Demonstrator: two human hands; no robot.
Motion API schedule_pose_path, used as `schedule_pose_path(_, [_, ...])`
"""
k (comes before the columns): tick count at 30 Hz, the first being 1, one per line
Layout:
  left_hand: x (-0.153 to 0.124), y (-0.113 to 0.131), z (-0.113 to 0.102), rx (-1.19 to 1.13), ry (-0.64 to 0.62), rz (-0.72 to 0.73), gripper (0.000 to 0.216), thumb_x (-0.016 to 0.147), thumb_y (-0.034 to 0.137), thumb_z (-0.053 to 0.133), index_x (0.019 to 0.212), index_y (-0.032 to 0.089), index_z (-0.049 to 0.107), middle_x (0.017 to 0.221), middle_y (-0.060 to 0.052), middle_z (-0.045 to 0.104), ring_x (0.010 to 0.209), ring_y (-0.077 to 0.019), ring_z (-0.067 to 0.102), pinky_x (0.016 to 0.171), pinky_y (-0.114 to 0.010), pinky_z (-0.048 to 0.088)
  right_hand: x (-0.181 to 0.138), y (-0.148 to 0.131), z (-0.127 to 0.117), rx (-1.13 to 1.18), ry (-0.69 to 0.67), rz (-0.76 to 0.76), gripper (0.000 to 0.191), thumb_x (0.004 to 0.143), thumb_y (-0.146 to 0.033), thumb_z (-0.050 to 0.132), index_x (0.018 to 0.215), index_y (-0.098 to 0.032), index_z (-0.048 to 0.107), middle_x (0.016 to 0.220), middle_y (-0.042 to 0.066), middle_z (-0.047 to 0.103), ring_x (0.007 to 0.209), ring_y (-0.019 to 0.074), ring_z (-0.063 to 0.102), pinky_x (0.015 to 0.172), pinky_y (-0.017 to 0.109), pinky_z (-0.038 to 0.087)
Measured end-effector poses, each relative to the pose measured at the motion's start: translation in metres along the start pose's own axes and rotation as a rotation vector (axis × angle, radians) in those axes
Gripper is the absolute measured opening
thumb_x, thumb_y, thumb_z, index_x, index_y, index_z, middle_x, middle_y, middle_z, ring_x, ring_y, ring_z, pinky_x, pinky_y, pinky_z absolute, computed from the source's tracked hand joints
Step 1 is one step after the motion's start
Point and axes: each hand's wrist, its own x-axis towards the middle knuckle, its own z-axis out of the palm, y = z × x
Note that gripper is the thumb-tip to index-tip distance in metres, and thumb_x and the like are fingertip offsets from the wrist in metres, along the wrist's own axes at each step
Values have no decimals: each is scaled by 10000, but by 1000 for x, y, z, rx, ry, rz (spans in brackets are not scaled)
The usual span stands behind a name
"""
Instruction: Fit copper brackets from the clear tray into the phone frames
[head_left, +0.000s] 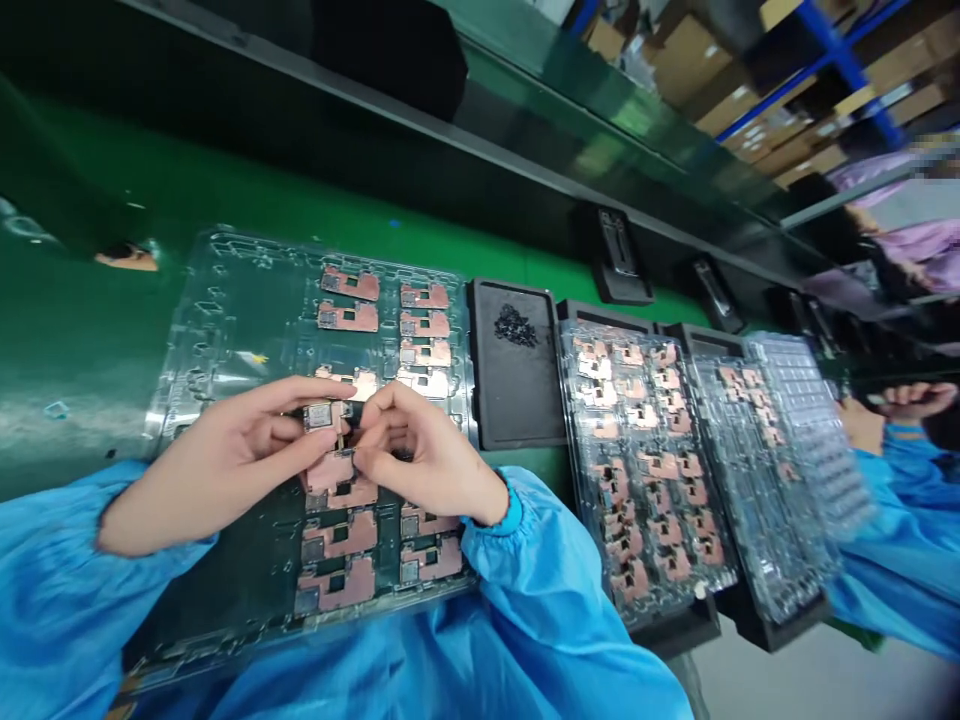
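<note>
My left hand (247,450) pinches a small circuit board (321,416) by its edges, thumb in front and fingers behind, above a clear plastic tray (240,310). At the board's right side is my right hand (420,450), its fingers curled and thumb and forefinger close together. Whatever lies between those fingertips is too small to make out. Copper-coloured boards (349,317) of the same sort lie in columns in the tray, under and around both hands. Some of them are hidden by my hands.
Right of the tray lies a black tray (517,400) with a pile of small dark pieces (515,326). Further right are more clear trays (652,440) of boards and a co-worker's hand (916,400). A black fixture (622,255) stands at the back.
</note>
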Motion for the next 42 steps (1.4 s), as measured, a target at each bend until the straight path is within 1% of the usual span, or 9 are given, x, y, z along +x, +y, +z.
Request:
schedule_pose_path(2, [-1, -1, -1, 8, 1, 4, 477, 898, 504, 697, 1326, 303, 629, 728, -3, 743, 690, -223, 742, 635, -290, 632, -3, -7, -3, 18, -19, -7, 253, 878, -259, 700, 1037, -249, 504, 780, -44, 631, 734, 148, 658, 706, 291, 540])
schedule_pose_path(5, [7, -6, -9, 15, 1, 54, 388, 830, 488, 778, 1146, 286, 682, 913, -34, 777, 862, -254, 765, 759, -335, 664, -14, -21, -22, -137, 44, -83, 227, 930, -337, 690, 1094, -243, 564, 933, 16, 706, 864, 173, 706, 793, 321, 572])
schedule_pose_path(8, [25, -2, -21, 35, 148, 69, 311, 775, 449, 819, 960, 272, 643, 893, -17, 774, 874, -249, 764, 792, -343, 658, -25, -23, -65, -560, 533, -138, 115, 990, -318, 596, 1059, -229, 619, 992, 48, 719, 884, 181, 702, 782, 320, 564])
schedule_pose_path(10, [40, 5, -27, 51, 281, 43, 304, 766, 429, 812, 928, 265, 614, 826, -11, 772, 842, -253, 764, 756, -348, 648, -27, -13, -99, -932, 817, -21, 118, 1002, -245, 501, 992, -212, 614, 857, 42, 699, 787, 191, 688, 715, 317, 538])
schedule_pose_path(15, [70, 19, -27, 211, 376, 23, 344, 733, 426, 808, 943, 233, 616, 848, -42, 781, 876, -271, 765, 751, -359, 621, -13, 15, -143, -1105, 825, 1, 135, 936, -164, 524, 933, -182, 658, 908, 98, 687, 793, 239, 654, 756, 348, 482])
schedule_pose_path(24, [80, 3, -19, 602, 364, 166, 287, 854, 467, 662, 1004, 226, 621, 700, -2, 622, 683, -212, 626, 606, -313, 467, -5, 14, -140, -1283, 762, 49, 185, 974, -217, 493, 972, -194, 677, 891, 83, 643, 718, 229, 594, 680, 326, 410])
schedule_pose_path(28, [81, 2, -21, 839, 338, 222, 299, 882, 462, 599, 1029, 210, 666, 820, -32, 630, 674, -195, 582, 591, -302, 418, -1, 16, -142, -1327, 779, 75, 152, 943, -194, 493, 937, -187, 644, 879, 97, 635, 767, 255, 589, 653, 326, 375])
schedule_pose_path(37, [79, -2, -20, 939, 302, 272, 287, 953, 424, 540, 1088, 199, 657, 1079, -78, 659, 793, -214, 603, 658, -322, 434, 7, 16, -140, -1349, 876, 165, 77, 865, -165, 526, 809, -190, 573, 809, 104, 620, 676, 240, 543, 589, 324, 287])
schedule_pose_path(42, [68, 1, -15, 1013, 299, 358, 297, 1013, 384, 482, 1099, 184, 684, 1173, -97, 642, 882, -232, 630, 676, -348, 476, -9, 3, -123, -1149, 895, 22, 126, 829, -174, 518, 713, -226, 521, 689, 20, 571, 655, 201, 551, 621, 310, 377])
